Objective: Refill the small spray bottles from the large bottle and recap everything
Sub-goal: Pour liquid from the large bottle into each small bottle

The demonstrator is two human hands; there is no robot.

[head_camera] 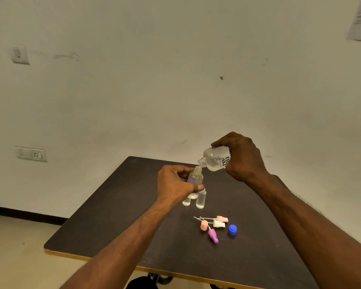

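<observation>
Large bottle (216, 158) is gripped by right hand (241, 156), tipped neck-down above table's (104, 215) far middle, mouth at open neck of small spray bottle (195, 178), gripped upright by left hand (174, 185). Two uncapped small bottles (200, 199) stand below; spray heads (214, 225) and blue cap (232, 229) lie nearer the front edge.

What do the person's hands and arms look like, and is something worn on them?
Both the left hand and the right hand are bare: no gloves, rings or watch visible. Both forearms are bare too; no sleeves show in view.
</observation>
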